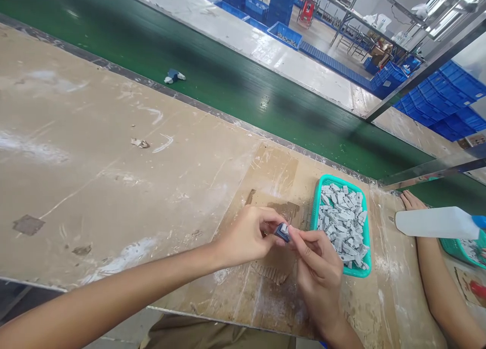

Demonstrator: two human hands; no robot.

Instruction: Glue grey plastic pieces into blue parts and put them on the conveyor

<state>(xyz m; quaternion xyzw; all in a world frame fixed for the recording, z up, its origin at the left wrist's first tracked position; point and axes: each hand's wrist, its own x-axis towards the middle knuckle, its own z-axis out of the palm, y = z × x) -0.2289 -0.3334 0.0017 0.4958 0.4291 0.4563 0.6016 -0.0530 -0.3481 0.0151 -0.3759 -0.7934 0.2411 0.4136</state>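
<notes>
My left hand (246, 235) pinches a small dark blue plastic part (281, 233) between thumb and fingers above the table. At its top sits a small light grey piece (284, 228), which the thumb and forefinger of my right hand (321, 263) press or grip. How the two pieces fit together is too small to tell. Just right of my hands stands a turquoise basket (314, 207) heaped with light grey plastic pieces (341, 222). My right hand overlaps the basket's near left side in view.
Beyond the worn table (114, 197) runs a green conveyor belt (228, 95), with a blue-and-white part (174, 76) lying on it. At right, a co-worker's arm (440, 283) rests near a white bottle (436, 222) and another turquoise basket (451, 247). A metal post (410, 88) rises behind.
</notes>
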